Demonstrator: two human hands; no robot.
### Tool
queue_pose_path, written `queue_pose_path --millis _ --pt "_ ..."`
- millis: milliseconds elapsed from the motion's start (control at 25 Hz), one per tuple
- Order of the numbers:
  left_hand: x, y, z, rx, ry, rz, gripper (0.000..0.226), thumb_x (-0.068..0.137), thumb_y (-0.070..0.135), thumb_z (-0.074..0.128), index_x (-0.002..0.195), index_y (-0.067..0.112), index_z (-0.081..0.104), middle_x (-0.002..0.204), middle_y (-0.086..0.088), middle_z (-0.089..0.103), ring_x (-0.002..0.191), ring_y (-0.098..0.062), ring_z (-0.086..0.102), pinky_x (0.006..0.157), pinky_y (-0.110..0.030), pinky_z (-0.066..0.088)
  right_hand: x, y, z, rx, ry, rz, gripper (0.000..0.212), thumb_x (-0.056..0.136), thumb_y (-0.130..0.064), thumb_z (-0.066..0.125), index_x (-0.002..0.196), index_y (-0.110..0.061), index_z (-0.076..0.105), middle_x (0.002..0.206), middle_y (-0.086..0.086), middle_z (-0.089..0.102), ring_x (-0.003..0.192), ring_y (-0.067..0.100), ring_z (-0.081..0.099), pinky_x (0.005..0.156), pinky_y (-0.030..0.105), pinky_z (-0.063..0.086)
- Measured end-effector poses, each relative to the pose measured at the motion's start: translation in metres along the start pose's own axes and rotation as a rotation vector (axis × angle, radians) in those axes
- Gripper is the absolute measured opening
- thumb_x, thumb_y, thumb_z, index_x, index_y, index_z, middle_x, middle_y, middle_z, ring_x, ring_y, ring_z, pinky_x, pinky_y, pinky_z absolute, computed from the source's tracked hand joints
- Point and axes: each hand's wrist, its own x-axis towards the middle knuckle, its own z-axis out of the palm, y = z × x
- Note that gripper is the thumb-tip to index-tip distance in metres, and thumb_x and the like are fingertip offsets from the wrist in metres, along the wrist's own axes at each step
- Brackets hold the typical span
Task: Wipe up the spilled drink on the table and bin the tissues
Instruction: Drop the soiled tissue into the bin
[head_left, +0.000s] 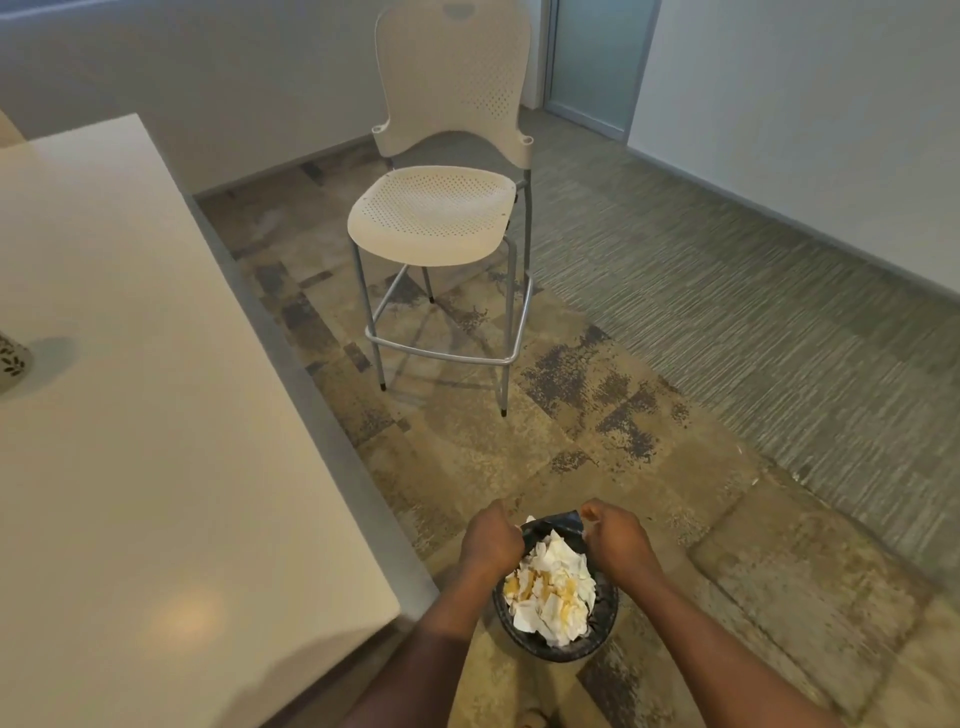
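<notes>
A small round bin (558, 647) with a black bag liner (553, 524) stands on the carpet by the table's near corner. It is full of crumpled white tissues (553, 587), several stained yellow. My left hand (491, 540) is closed on the liner's edge at the bin's left side. My right hand (615, 538) pinches the liner's far edge and lifts it a little above the rim. The white table (130, 415) fills the left of the view; no spill shows on the part I see.
A tall cream stool chair (441, 213) with metal legs stands on the carpet ahead of the bin. A patterned cup or holder (13, 361) pokes in at the table's left edge. Walls and a frosted door (597, 57) close the back.
</notes>
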Motion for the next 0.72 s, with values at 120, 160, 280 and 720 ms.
queue_pose_path --millis 120,160,280,720 --pt "-0.019 0.009 -0.009 0.048 0.022 0.054 0.052 0.097 0.016 0.047 0.146 0.007 0.035 0.146 -0.016 0.045 0.132 -0.030 0.046 0.105 -0.035 0.040 -0.010 -0.021 -0.010 0.029 0.067 -0.052 0.025 0.089 -0.007 0.053 0.108 -0.014 0.066 0.108 0.005 0.068 0.098 0.022 0.063 0.078 0.028 0.048" --pt "-0.026 0.015 -0.013 0.054 0.047 0.078 0.048 0.096 0.016 0.047 0.143 0.007 0.039 0.143 -0.015 0.047 0.129 -0.030 0.047 0.105 -0.036 0.041 -0.014 -0.029 -0.013 0.046 0.092 -0.081 0.028 0.089 -0.005 0.051 0.111 -0.013 0.065 0.112 0.006 0.068 0.102 0.022 0.063 0.082 0.028 0.049" --pt "-0.052 0.031 -0.027 0.042 0.155 0.180 0.037 0.091 0.014 0.045 0.127 0.008 0.052 0.127 -0.015 0.055 0.115 -0.030 0.054 0.098 -0.044 0.048 -0.029 -0.059 -0.025 0.078 0.145 -0.139 0.031 0.091 -0.002 0.049 0.115 -0.012 0.065 0.115 0.007 0.069 0.104 0.020 0.063 0.087 0.029 0.049" --pt "-0.144 0.052 -0.133 -0.134 0.572 0.664 0.017 0.092 0.016 0.043 0.098 0.020 0.058 0.098 0.000 0.062 0.085 -0.015 0.059 0.075 -0.042 0.054 -0.086 -0.214 -0.075 0.253 0.316 -0.432 0.021 0.096 -0.015 0.046 0.095 -0.027 0.062 0.080 -0.008 0.064 0.070 0.009 0.059 0.060 0.019 0.040"
